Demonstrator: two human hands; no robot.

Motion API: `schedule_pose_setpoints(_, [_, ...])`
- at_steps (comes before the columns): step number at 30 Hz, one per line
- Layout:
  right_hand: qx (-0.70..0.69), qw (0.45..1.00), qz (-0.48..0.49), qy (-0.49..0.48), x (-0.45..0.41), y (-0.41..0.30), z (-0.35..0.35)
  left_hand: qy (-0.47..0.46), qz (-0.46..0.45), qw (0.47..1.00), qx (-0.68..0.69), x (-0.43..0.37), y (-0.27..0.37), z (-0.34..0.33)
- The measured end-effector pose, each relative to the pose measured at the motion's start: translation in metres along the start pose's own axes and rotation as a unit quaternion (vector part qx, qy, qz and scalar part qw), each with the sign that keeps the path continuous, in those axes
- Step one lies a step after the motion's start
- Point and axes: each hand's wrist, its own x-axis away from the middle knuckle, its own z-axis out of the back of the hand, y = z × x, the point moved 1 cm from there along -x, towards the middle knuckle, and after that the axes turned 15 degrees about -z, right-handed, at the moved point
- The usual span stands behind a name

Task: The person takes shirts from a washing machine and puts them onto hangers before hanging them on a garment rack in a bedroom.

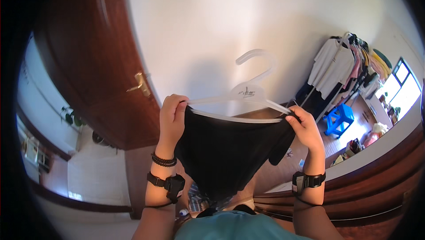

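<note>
A black garment (232, 153) hangs from a white plastic clothes hanger (247, 94) held up before me. The hanger's hook points upward, and its middle bears dark writing. My left hand (172, 113) pinches the garment's shoulder together with the hanger's left arm. At the other end, my right hand (303, 125) grips the fabric around the hanger's right arm. Between the two hands the neckline sags, showing the hanger's lower bar. A short sleeve dangles below my right hand. The lower part of the garment narrows toward my body, and its far side is hidden.
A brown wooden door (109, 64) with a brass handle (142, 85) stands at the left. To the right are a rack of clothes (335, 64), a blue plastic stool (340, 118) and a window (400, 77). Dark wooden furniture (365, 190) curves along the lower right.
</note>
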Motion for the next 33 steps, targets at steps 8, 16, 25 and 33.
schedule_pose_setpoints(8, [-0.050,0.976,-0.046,0.207,-0.061,0.064,0.048,-0.061,-0.005,0.982,0.179,-0.095,-0.064,-0.130])
schedule_pose_setpoints(16, [-0.043,0.959,-0.041,0.278,-0.137,0.168,0.140,-0.166,0.053,0.942,0.285,-0.167,-0.096,-0.280])
schedule_pose_setpoints(25, [-0.042,0.913,-0.118,0.389,-0.159,0.280,0.231,-0.265,-0.016,0.915,0.303,-0.210,-0.104,-0.507])
schedule_pose_setpoints(33, [0.020,0.843,-0.167,0.512,-0.160,0.364,0.312,-0.288,0.010,0.835,0.469,-0.231,-0.075,-0.724])
